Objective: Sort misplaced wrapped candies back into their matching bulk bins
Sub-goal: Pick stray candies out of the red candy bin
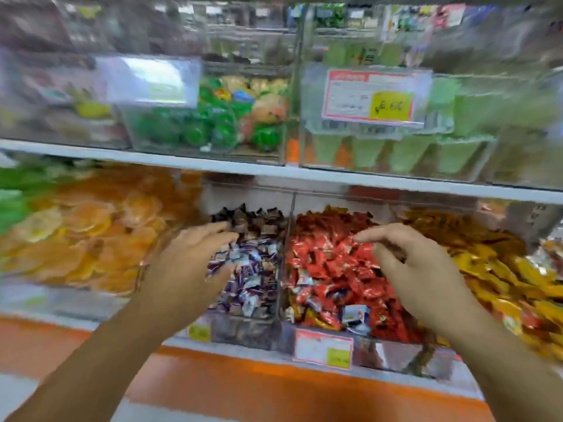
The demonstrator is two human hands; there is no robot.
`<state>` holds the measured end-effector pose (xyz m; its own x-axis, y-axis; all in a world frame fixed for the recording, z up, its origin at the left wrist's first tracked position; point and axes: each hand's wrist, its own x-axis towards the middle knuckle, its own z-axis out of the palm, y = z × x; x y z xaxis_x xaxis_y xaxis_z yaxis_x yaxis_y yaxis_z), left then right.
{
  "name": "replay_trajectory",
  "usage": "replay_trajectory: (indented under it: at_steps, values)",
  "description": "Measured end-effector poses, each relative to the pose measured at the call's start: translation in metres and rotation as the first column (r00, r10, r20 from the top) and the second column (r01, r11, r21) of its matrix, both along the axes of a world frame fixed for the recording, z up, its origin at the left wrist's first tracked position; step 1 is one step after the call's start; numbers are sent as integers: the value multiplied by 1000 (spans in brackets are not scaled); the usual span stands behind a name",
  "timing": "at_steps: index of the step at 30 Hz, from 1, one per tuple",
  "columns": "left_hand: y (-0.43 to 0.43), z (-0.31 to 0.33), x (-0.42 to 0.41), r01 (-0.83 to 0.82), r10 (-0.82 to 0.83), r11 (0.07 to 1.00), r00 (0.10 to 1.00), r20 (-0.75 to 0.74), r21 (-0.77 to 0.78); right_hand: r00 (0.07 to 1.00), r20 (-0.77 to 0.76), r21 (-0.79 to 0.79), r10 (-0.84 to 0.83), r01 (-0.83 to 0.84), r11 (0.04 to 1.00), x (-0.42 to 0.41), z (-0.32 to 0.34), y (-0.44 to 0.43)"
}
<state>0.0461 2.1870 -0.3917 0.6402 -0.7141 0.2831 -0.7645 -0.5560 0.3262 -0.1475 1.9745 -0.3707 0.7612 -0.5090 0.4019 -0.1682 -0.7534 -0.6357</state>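
Over lower bins [243, 328] | left hand [189, 263] spread, empty, above purple candies [249, 278] | right hand [417, 269] loose, empty, above red candies [335, 269], likely seeking strays

Four bins stand side by side on the lower shelf: far-left bin [76, 296], centre-left bin [243, 327], centre-right bin [380, 354] and far-right bin [536, 223]. A divider [286, 254] stands between the two centre bins. The left hand [189, 263] is over the centre-left bin and the right hand [408, 269] over the centre-right bin. A price label [323, 348] sits on the centre-right bin's front. Above the shelf board [243, 170], two upper bins [182, 141] stand side by side, with a price card [376, 97] on the right one.
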Motion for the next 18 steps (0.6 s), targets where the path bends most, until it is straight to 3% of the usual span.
replay_trajectory:
  at_steps: [3,7,9,11,13,18]
  values:
    - [40,-9,24,-97,95,995,994,-51,-35,975,-108,-53,196,-202,978,47,-4,28]
    - [67,-17,38,-80,76,995,994,-77,-60,871,-359,-136,334,-403,905,118,-7,50]
    - [77,-22,41,-49,43,996,995,-85,-70,763,-526,-131,376,-510,850,158,-11,58]
    - [83,-27,45,-48,38,995,993,-114,-87,597,-688,-63,412,-615,786,198,-18,69]
    - [85,-32,51,-53,40,994,990,-133,-99,474,-769,-12,429,-681,732,231,-31,82]
    - [83,-36,61,-47,26,989,990,-141,-143,336,-864,0,375,-744,668,257,-54,81]
